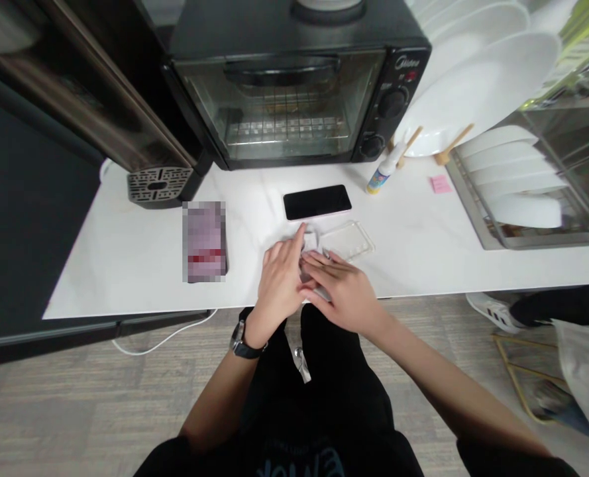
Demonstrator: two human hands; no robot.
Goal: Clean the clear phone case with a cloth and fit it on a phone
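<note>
My left hand (281,275) and my right hand (342,289) meet near the counter's front edge. Between and under their fingers is a small pale item (310,241), mostly covered, so I cannot make out what it is. A clear phone case (348,241) lies just beyond my right fingers. Behind both hands a phone (317,202) with a dark screen lies flat. The fingers of my left hand are close together, with the index finger reaching forward. My right hand's fingers stretch left over the pale item.
A toaster oven (289,106) stands at the back of the white counter (145,265). To the left lies a pixelated purple item (205,242). A spray bottle (381,173), a pink note (440,184) and racked plates (473,79) are to the right. A person's shoe (493,311) shows below.
</note>
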